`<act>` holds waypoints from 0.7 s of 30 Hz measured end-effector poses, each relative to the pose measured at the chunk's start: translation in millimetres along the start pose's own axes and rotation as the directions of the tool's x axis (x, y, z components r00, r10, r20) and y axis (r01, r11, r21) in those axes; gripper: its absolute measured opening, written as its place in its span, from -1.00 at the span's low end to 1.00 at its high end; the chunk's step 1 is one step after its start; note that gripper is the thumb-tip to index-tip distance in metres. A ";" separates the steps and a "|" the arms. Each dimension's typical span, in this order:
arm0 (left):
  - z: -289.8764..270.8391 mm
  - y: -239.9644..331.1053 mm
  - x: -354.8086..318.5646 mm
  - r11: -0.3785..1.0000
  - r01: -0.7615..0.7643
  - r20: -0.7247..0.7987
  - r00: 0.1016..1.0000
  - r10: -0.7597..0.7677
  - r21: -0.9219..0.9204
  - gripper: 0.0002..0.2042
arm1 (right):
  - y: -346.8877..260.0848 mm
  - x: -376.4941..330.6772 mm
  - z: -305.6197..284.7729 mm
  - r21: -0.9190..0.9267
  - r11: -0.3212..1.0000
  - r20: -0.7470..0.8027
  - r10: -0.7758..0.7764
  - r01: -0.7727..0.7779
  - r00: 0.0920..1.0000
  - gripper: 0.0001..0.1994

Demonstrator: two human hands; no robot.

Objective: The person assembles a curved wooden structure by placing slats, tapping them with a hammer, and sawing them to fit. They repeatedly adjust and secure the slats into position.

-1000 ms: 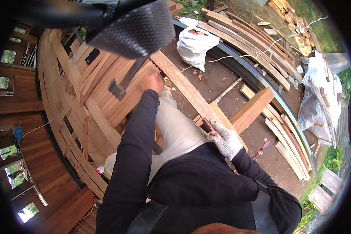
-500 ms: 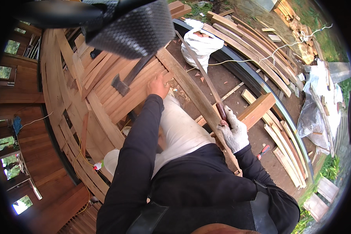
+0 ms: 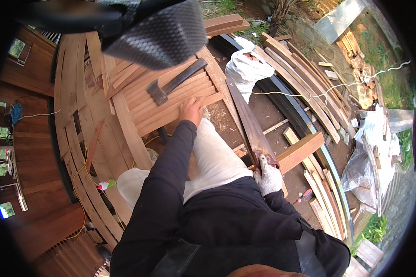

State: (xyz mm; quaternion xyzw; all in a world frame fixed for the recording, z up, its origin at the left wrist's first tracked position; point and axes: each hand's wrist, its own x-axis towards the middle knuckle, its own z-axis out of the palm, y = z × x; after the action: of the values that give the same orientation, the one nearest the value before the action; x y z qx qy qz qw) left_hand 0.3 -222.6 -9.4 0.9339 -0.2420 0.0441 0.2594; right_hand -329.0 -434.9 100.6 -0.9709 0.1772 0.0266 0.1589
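Note:
My right hand (image 3: 269, 179), in a white knit glove, is closed around the handle of a handsaw (image 3: 247, 119). The saw's long, brown, rusty-looking blade points away from me, alongside a long wooden beam (image 3: 219, 76). My bare left hand (image 3: 192, 111) grips the near wooden slat (image 3: 164, 113) of a slatted wooden panel, close to the slat's right end. On the slats beyond that hand lies a dark-handled hatchet (image 3: 158, 92). My left forearm covers part of the panel's near side.
Planks (image 3: 81, 99) form a platform on the left, with a yellow cord across it. A white sack (image 3: 247, 69) stands beyond the saw. Beside the beam juts a thick timber (image 3: 302, 152); a screwdriver (image 3: 304, 195) lies near it. Stacked boards (image 3: 300, 85) and plastic sheeting (image 3: 370, 159) are at right.
My right hand has drawn the saw nearer and rolled it, so the blade's broad side now shows. My left hand stays on the slat. The view has shifted.

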 end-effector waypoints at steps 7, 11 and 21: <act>-6.3 1.5 -1.9 0.998 0.033 0.052 0.998 -0.030 -0.062 -0.56 | 7.7 1.4 -3.3 -0.126 0.973 0.001 -0.196 0.194 0.981 -0.40; -7.6 3.3 -5.2 0.993 0.076 0.076 0.995 -0.069 -0.093 -0.57 | 4.3 11.9 -18.3 -0.074 0.969 0.076 -0.230 0.236 0.970 -0.41; -8.9 5.4 -13.6 0.989 0.050 0.048 0.998 -0.043 -0.140 -0.62 | -3.7 59.8 -11.4 -0.020 0.975 0.013 -0.222 0.222 0.975 -0.42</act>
State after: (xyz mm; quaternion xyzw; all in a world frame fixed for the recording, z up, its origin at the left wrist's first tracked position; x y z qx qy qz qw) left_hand -13.8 -216.3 -2.1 0.9194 -0.2286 -0.0002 0.3201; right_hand -271.8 -455.3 106.1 -0.9861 0.0666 0.0160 0.1513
